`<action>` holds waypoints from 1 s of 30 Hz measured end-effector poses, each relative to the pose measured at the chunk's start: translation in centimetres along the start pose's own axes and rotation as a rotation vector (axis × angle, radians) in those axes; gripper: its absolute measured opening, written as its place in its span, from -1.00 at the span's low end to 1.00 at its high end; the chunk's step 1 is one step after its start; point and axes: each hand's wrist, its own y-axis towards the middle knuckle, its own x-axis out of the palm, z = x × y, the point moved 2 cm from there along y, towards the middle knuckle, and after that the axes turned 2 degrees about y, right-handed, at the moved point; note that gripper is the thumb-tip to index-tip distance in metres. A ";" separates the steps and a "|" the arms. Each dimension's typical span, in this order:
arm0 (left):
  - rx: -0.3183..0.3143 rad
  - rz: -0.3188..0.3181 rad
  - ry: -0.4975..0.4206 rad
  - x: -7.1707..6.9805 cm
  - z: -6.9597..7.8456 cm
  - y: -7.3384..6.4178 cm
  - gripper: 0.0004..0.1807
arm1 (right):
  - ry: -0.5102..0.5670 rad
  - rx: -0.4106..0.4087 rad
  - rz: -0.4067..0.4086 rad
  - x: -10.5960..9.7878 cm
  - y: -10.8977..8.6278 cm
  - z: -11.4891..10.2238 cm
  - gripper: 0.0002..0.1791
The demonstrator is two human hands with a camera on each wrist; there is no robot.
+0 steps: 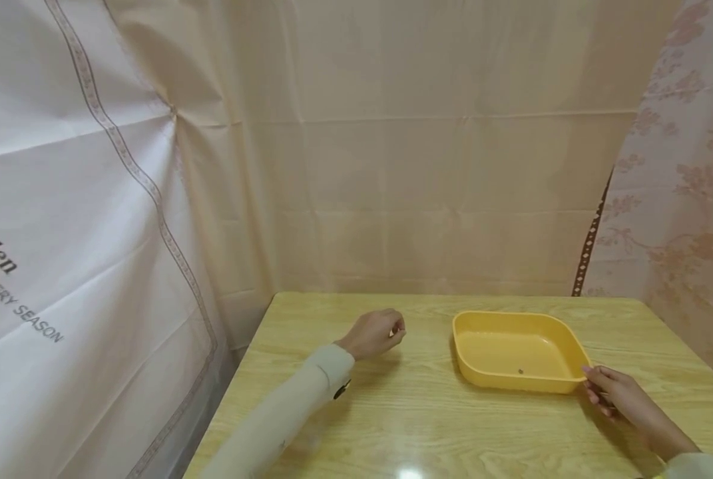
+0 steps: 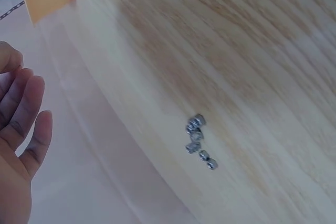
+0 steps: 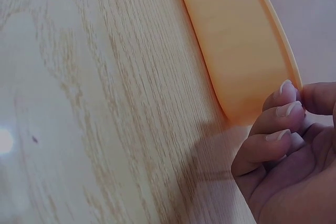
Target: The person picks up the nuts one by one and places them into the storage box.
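Observation:
My right hand (image 1: 616, 398) grips the near right corner of a yellow plastic tray (image 1: 502, 384), thumb and fingertips pinching its rim. One small dark piece (image 1: 520, 371) lies inside the tray, too small to make out fully. Left of the tray, my left hand (image 1: 375, 334) hovers over the table with fingers bent and the thumb and a fingertip together. Whether something small sits between those tips is hidden. In the left wrist view, several small metal nuts (image 2: 195, 135) lie in a cluster on the wood; the head view does not show them.
The wood-grain table (image 1: 428, 426) ends at a straight far edge. A beige cloth (image 1: 392, 166) hangs behind it, a white printed cloth (image 1: 92, 266) at the left and a floral one (image 1: 692, 179) at the right. A light glare falls on the near tabletop.

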 end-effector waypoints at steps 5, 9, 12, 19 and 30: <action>0.039 0.024 0.000 -0.6 0.4 0.8 -0.90 | 0.017 -0.011 0.008 0.1 0.1 0.1 -0.50; 0.053 0.022 -0.009 -0.6 0.8 1.0 -0.90 | 0.024 -0.011 0.010 0.1 0.2 0.3 -0.52; 0.046 0.013 -0.019 -0.3 0.9 1.0 -0.90 | 0.040 -0.002 0.011 0.1 0.2 0.3 -0.53; 0.037 0.025 -0.032 -0.1 1.5 1.0 -0.90 | 0.034 0.015 0.014 0.2 0.2 0.2 -0.52; 0.087 0.033 0.008 -0.2 2.9 1.7 -0.92 | 0.028 0.037 0.017 0.1 0.3 0.2 -0.49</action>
